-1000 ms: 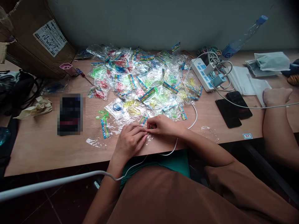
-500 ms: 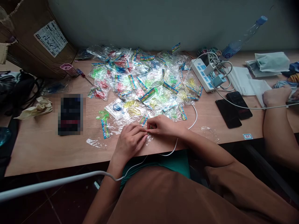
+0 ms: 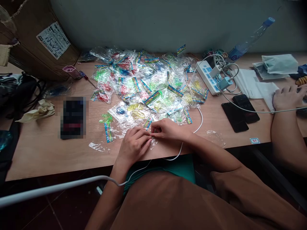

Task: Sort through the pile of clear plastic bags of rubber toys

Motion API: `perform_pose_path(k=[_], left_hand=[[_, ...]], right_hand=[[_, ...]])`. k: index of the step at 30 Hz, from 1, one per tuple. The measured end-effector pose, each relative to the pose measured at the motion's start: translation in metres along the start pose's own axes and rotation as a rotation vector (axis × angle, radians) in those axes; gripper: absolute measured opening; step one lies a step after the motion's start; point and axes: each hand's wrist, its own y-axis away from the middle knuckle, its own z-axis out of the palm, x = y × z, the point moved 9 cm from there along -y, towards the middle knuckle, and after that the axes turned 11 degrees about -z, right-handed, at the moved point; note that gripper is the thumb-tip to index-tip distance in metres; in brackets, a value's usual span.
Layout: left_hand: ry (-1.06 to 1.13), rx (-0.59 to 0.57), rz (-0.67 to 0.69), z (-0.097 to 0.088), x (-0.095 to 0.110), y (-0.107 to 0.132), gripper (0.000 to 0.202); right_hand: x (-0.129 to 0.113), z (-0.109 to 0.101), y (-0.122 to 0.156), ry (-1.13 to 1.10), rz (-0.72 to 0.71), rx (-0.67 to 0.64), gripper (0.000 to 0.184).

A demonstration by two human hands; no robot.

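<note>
At the table's near edge, my left hand [image 3: 135, 143] is closed, its fingers pressed together against crinkled clear plastic bag [image 3: 153, 143]. My right hand [image 3: 166, 129] meets it fingertip to fingertip, thumb and forefinger pinching the same plastic. Most of what lies between the fingertips is hidden. Just beyond both hands spreads a heap of clear bags [image 3: 153, 76] holding red, green, yellow and blue stringy pieces, with bright printed header strips. Left of my left hand lies a bag with a blue header strip [image 3: 108, 132] and a green piece [image 3: 106, 118] at its top.
A black phone [image 3: 73, 118] and a screwdriver [image 3: 87, 79] lie left, near a cardboard box [image 3: 31, 41]. To the right are a power strip [image 3: 209, 78], two phones [image 3: 234, 117], a bottle [image 3: 249, 41] and another person's hand [image 3: 289, 97]. A white cable [image 3: 200, 118] runs past my right forearm.
My hands hold almost the same pose and place. The other person's hand at the right has opened its fingers and shifted slightly. The whole view has moved very little.
</note>
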Motion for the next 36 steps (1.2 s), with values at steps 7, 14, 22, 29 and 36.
perform_pose_path(k=[7, 14, 22, 29, 36], left_hand=[[0.006, 0.002, 0.003, -0.0003, 0.0001, 0.0009, 0.009], [0.003, -0.004, -0.004, -0.0005, -0.0001, -0.0004, 0.010], [0.002, 0.002, -0.002, -0.0009, 0.0001, 0.0004, 0.010], [0.002, 0.003, 0.000, -0.0010, -0.0002, 0.0006, 0.010], [0.003, 0.006, -0.006, -0.0009, -0.0009, 0.0003, 0.010]], right_hand=[[-0.0012, -0.0003, 0.0000, 0.000, -0.002, -0.002, 0.009], [0.0010, 0.0002, 0.0001, -0.003, -0.016, 0.005, 0.008], [-0.0003, 0.0009, 0.0000, -0.016, -0.011, -0.002, 0.008], [0.0007, 0.0006, -0.0002, 0.005, -0.018, 0.003, 0.009], [0.0000, 0.0002, -0.0004, 0.006, -0.006, 0.002, 0.007]])
